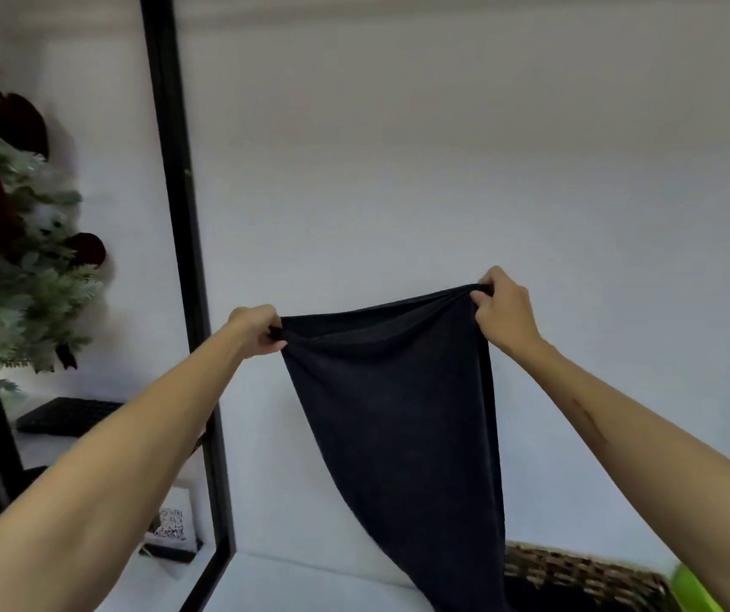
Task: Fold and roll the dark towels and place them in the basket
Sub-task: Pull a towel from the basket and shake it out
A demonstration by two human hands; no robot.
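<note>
Dark navy terry towel (pixel 398 417) hangs in the air above the woven wicker basket (pixel 584 576) — left hand (pixel 257 331) and right hand (pixel 502 311) each pinch a top corner. Folding hasn't begun; next, I'd judge, bring the corners together.

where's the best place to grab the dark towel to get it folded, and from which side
Keep the dark towel by its two top corners, as the left hand and right hand pinch it now, coming from the outer sides. It hangs lengthwise from that edge, so the corners could be brought together.
</note>
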